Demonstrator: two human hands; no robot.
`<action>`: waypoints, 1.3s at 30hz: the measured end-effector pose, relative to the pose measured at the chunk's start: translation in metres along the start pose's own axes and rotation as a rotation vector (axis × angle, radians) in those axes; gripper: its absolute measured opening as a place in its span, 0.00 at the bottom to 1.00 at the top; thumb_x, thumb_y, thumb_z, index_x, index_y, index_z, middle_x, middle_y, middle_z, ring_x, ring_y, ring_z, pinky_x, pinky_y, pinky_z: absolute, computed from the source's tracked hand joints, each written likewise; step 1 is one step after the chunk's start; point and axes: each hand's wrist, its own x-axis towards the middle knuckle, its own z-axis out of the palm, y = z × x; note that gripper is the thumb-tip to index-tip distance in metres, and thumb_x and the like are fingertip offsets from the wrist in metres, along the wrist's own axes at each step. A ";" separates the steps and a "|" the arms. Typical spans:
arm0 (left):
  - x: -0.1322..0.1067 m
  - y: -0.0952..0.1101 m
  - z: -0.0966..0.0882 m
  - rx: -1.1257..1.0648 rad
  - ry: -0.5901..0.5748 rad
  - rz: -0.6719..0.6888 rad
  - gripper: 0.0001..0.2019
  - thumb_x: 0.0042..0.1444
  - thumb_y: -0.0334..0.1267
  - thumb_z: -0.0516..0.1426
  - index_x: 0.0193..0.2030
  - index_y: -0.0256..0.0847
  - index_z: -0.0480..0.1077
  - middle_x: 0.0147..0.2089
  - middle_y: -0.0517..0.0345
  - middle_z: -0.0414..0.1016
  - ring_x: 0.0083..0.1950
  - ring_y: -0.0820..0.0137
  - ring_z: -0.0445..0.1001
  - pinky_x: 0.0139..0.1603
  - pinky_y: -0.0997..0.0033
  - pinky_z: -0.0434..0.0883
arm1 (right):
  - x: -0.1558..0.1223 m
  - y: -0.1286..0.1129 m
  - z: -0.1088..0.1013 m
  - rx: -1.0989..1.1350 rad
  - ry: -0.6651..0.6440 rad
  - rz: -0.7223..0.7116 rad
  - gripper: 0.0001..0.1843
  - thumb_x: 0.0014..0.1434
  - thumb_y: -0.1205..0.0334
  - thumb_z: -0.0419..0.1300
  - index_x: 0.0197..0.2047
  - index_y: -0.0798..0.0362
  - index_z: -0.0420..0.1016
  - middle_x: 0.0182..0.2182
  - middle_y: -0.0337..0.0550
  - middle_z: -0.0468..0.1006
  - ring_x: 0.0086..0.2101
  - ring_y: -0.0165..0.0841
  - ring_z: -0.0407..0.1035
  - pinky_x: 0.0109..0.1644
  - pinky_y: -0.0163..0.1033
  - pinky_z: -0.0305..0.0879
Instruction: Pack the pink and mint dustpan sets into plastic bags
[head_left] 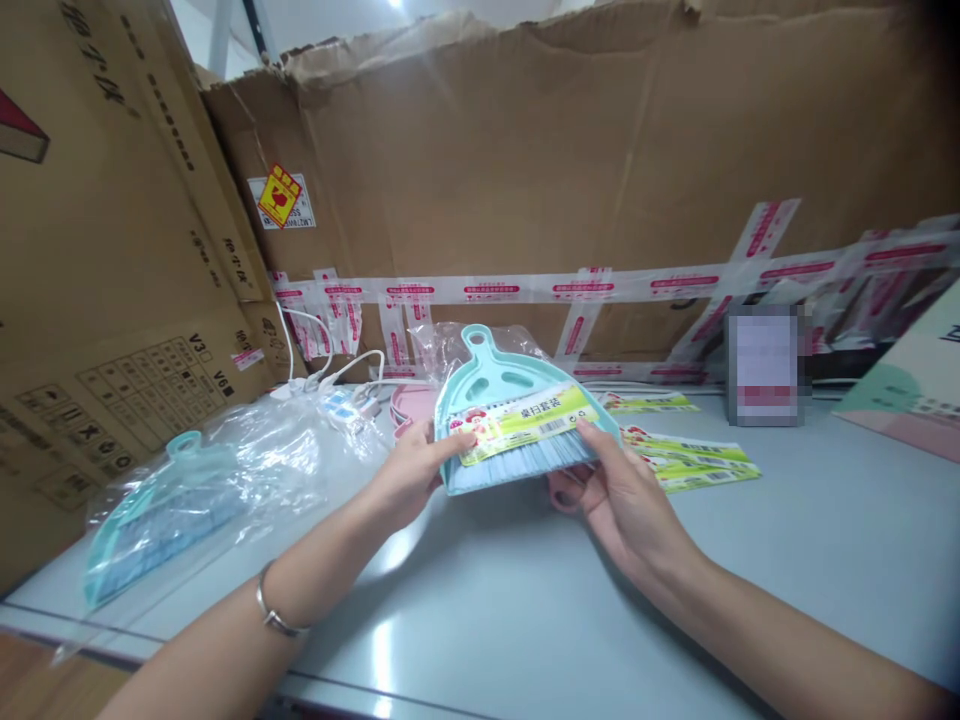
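Table [525, 610], bagged dustpan [161, 522], fingers [454, 444] holding second dustpan [491, 370] with brush [525, 464]

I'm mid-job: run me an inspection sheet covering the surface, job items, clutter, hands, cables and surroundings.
Surface: pale grey table, with a streak of glare.
Job items: teal dustpan held up, brush nested in it, printed card across the bristles.
Clutter: bagged teal set at left, yellow-green cards at right, pink item partly hidden behind.
Hands: left hand and right hand hold opposite sides; both thumbs press the card.
Cables: white cables at the back left.
Surroundings: taped cardboard behind, printed carton at left.
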 end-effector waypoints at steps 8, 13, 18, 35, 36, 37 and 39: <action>0.001 0.017 -0.011 0.031 -0.016 -0.005 0.19 0.42 0.32 0.65 0.43 0.35 0.71 0.40 0.50 0.78 0.36 0.68 0.76 0.35 0.71 0.72 | 0.033 -0.027 -0.014 -0.318 0.114 -0.227 0.21 0.46 0.53 0.68 0.40 0.49 0.64 0.30 0.34 0.71 0.27 0.25 0.66 0.25 0.27 0.64; 0.001 0.013 -0.009 0.062 -0.100 0.000 0.20 0.42 0.31 0.64 0.45 0.36 0.70 0.42 0.50 0.77 0.40 0.66 0.76 0.39 0.69 0.72 | 0.033 -0.037 -0.015 -0.509 -0.297 0.195 0.20 0.47 0.56 0.66 0.40 0.52 0.65 0.30 0.43 0.77 0.24 0.33 0.70 0.24 0.37 0.68; 0.002 0.008 -0.009 0.103 -0.110 -0.002 0.23 0.44 0.33 0.64 0.49 0.37 0.68 0.45 0.49 0.77 0.44 0.64 0.75 0.42 0.67 0.71 | 0.026 -0.031 -0.010 -0.504 -0.265 0.186 0.15 0.47 0.60 0.65 0.36 0.54 0.64 0.23 0.43 0.77 0.18 0.36 0.68 0.16 0.42 0.66; 0.011 0.007 -0.012 0.017 0.150 -0.107 0.13 0.46 0.38 0.62 0.38 0.34 0.73 0.34 0.52 0.77 0.29 0.72 0.73 0.26 0.76 0.67 | 0.029 -0.042 -0.018 -0.295 -0.526 0.287 0.23 0.41 0.69 0.70 0.43 0.54 0.74 0.40 0.44 0.79 0.36 0.31 0.74 0.39 0.31 0.74; 0.010 0.008 -0.012 0.028 0.139 -0.088 0.15 0.47 0.40 0.62 0.40 0.35 0.73 0.35 0.52 0.77 0.29 0.73 0.73 0.26 0.77 0.66 | 0.029 -0.041 -0.017 -0.290 -0.519 0.270 0.23 0.41 0.70 0.70 0.43 0.55 0.75 0.39 0.44 0.79 0.36 0.30 0.74 0.39 0.30 0.73; 0.008 0.010 -0.012 0.043 0.124 -0.059 0.17 0.47 0.42 0.62 0.43 0.36 0.72 0.36 0.52 0.77 0.30 0.73 0.73 0.25 0.77 0.66 | 0.028 -0.040 -0.016 -0.284 -0.499 0.253 0.22 0.40 0.70 0.70 0.42 0.56 0.75 0.39 0.44 0.79 0.35 0.30 0.75 0.38 0.29 0.74; 0.004 0.013 -0.012 0.072 0.066 0.018 0.22 0.47 0.44 0.63 0.49 0.40 0.70 0.40 0.53 0.76 0.33 0.73 0.73 0.27 0.77 0.67 | 0.028 -0.036 -0.014 -0.268 -0.437 0.223 0.20 0.40 0.70 0.70 0.40 0.57 0.75 0.37 0.44 0.80 0.34 0.29 0.75 0.37 0.29 0.74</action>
